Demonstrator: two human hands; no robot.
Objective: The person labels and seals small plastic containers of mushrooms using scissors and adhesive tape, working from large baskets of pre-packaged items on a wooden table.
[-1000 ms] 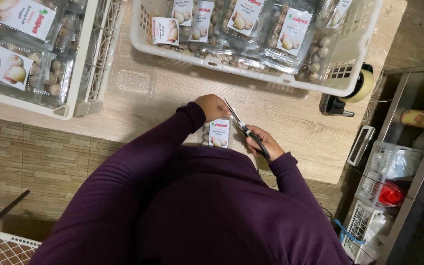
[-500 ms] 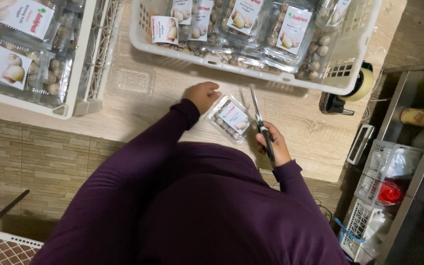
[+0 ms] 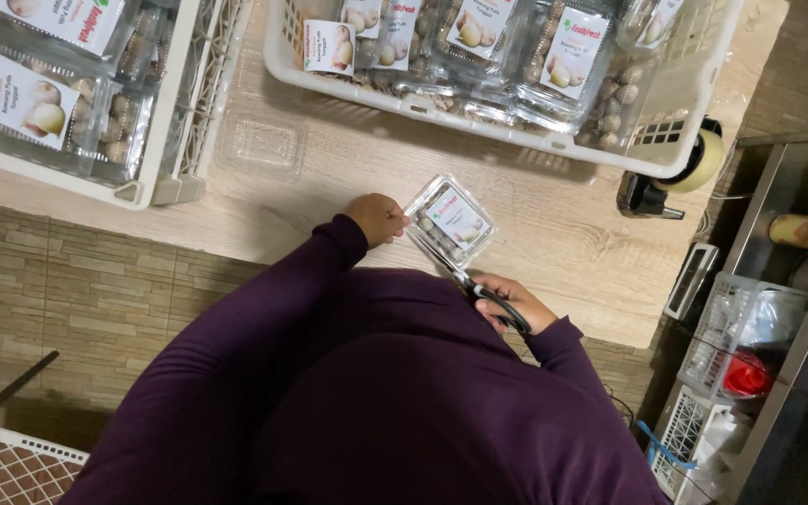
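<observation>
While the wooden surface [image 3: 554, 224] carries everything, its back edge is taken up by two white slatted crates, one at the left [image 3: 175, 122] and a larger one at the middle and right [image 3: 694, 93], both packed with clear labelled packs of small pale bulbs, probably so that the stock sits within reach. Between the crates an empty clear tray [image 3: 261, 146] lies flat on the wood. A tape dispenser [image 3: 680, 173] stands just beside the larger crate's right corner, near the working spot.

Close to the near edge lies one small clear clamshell pack [image 3: 449, 221], turned at an angle with its label up. The left hand [image 3: 378, 217] touches its left corner, fingers curled narrow against it, seemingly to keep it from sliding. The right hand [image 3: 509, 301] has its fingers closed through the dark handles of a pair of scissors [image 3: 479, 285], whose blades reach up to the pack's near edge; whether the blades are parted cannot be told.
</observation>
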